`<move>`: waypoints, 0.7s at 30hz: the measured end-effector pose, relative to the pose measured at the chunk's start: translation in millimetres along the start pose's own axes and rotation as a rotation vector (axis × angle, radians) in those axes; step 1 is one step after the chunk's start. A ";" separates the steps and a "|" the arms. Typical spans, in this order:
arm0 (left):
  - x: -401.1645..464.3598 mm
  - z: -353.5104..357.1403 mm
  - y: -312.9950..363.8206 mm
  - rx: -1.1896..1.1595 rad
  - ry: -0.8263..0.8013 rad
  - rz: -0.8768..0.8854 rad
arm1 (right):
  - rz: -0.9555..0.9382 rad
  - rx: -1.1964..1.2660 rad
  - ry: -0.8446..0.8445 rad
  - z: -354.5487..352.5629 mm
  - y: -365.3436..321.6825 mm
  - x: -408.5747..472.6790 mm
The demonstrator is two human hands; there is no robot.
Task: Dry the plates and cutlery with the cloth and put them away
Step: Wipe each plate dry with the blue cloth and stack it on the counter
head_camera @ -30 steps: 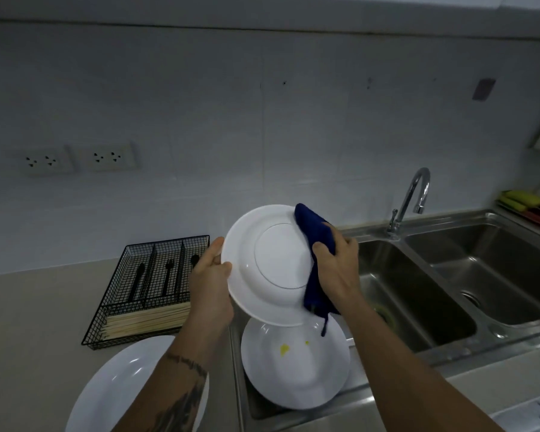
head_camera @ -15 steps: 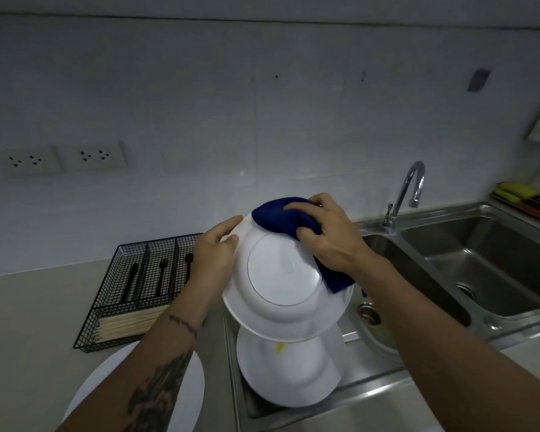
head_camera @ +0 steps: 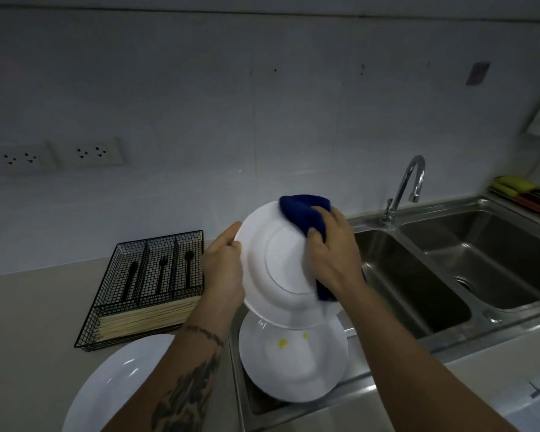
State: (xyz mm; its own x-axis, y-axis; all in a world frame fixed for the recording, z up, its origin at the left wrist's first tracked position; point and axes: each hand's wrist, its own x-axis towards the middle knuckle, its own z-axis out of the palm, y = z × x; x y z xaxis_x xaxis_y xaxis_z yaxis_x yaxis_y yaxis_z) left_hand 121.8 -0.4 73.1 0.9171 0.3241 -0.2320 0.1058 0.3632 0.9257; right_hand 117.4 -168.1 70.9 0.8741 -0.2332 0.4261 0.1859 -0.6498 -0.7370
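Drying a plate over the sink. The left hand (head_camera: 222,269) grips the left rim of the plate (head_camera: 275,269), thumb on the near side, holding it tilted with its underside and foot ring toward the camera, above the left basin of the sink (head_camera: 418,335). The right hand (head_camera: 331,254) has its fingers (head_camera: 317,210) curled round the blue cloth (head_camera: 303,210), pressing it on the upper right rim, with a fold trailing down behind the wrist.

To do the step well, the cloth should probably sweep the whole rim and the groove by the foot ring, where water tends to collect, while the left hand turns the plate so that no arc is missed (the patch under the left grip needs a shift of hold). Firm grip on the edge matters, since a wet plate slips easily.

A second plate (head_camera: 293,360) lies below in the sink, bearing small yellow specks, so it may want rinsing. A third plate (head_camera: 116,381) rests on the table (head_camera: 28,322) at lower left, partly cut off by the frame and crossed by the forearm. The wire basket (head_camera: 144,288) holds dark cutlery (head_camera: 161,272) and pale sticks.

Hidden: the held plate's face, the left fingers behind it, and whether any surface is yet dry. Items at far right are blurred.
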 end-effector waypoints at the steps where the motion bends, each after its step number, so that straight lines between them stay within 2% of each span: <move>1: -2.7 3.9 -0.3 0.016 -0.020 0.008 | -0.065 -0.085 -0.045 0.0 -8.2 6.6; 4: -2.0 3.7 0.1 0.011 -0.008 0.025 | -0.250 -0.297 -0.154 5.3 -25.2 4.9; 7: 6.2 -7.5 9.1 -0.091 0.037 -0.003 | -0.426 -0.304 -0.210 15.3 -18.8 -21.2; 9: 9.2 -17.2 17.0 -0.076 0.061 0.013 | -0.415 -0.258 -0.157 17.0 -0.9 -31.3; 11: 7.6 -25.6 22.9 -0.013 0.083 0.060 | -0.278 -0.174 -0.057 17.9 12.2 -28.6; 14: 3.6 -32.5 22.6 0.066 0.060 0.104 | 0.045 0.171 -0.005 20.1 3.6 -14.6; 18: 2.5 -40.3 16.7 0.106 0.018 0.165 | 0.343 0.466 -0.178 7.5 -16.2 8.5; 21: 4.6 -52.2 12.8 0.157 0.013 0.241 | 0.429 0.525 -0.261 0.3 -22.2 11.9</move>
State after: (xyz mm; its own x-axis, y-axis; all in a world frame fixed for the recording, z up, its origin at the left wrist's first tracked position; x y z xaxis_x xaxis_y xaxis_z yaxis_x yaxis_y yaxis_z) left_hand 107.3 51.3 68.4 0.9180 0.3967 -0.0023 -0.0559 0.1352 0.9892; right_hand 123.8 -156.3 92.2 0.9848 -0.1670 -0.0481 -0.0640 -0.0913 -0.9938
